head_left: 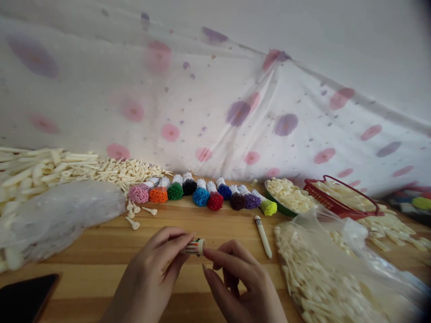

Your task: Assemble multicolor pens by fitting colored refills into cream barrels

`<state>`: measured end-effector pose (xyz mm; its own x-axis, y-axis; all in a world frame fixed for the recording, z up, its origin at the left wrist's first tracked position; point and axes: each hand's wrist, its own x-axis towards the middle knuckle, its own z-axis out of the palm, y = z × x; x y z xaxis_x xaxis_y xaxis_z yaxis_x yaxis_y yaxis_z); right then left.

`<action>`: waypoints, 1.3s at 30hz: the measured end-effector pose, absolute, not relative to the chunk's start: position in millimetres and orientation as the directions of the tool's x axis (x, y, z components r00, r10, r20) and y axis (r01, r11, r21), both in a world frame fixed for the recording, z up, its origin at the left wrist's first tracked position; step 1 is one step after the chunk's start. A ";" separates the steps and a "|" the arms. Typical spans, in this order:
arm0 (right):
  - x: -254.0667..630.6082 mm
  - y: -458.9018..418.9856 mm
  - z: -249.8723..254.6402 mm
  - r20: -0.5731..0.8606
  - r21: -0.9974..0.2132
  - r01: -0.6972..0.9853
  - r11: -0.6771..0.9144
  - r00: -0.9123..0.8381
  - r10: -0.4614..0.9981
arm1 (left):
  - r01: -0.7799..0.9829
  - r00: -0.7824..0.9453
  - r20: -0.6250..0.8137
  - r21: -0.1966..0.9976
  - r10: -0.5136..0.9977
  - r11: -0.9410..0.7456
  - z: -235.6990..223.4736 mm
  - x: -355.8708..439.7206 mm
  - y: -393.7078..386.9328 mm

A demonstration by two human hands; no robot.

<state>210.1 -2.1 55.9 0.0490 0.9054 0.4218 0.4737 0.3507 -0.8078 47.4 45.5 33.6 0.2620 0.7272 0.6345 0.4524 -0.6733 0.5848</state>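
Observation:
My left hand [156, 264] is closed, pinching a cream pen barrel [199, 247] between thumb and fingers. Its round end points right, and coloured pieces, orange and green among them, show in slots along its side. At that end is my right hand [240, 278], the index fingertip at or very near the rim; I cannot tell whether it touches. The right thumb is apart from the index finger, and nothing shows between them. To the right of the hands, a whole white multicolour pen [263, 236] with dark sliders lies on the wooden table [188, 287].
Bundles of coloured pen refills [201, 194] form a row behind the hands. Cream plastic parts [114, 172] are heaped at left beside a clear plastic bag [67, 215]. At right are a green bowl [281, 207], a red basket [328, 199] and a bag of parts [323, 273].

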 end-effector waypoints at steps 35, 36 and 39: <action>206.4 16.7 53.7 0.169 -0.966 0.232 0.119 0.210 0.963 | 0.540 0.250 0.636 0.534 0.730 -0.650 29.5 54.5 40.2; 205.9 17.5 53.5 0.152 -0.973 0.203 0.108 0.218 0.964 | 0.537 0.249 0.629 0.544 0.737 -0.645 29.5 54.6 40.1; 204.7 19.9 52.0 0.106 -0.987 0.141 0.073 0.243 0.964 | 0.532 0.245 0.603 0.571 0.760 -0.625 29.9 54.9 39.4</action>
<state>204.7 19.9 52.0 0.2429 0.9642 0.1061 0.1414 0.0730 -0.9873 54.9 39.4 29.9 0.2446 0.7596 0.6027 0.5324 -0.6247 0.5712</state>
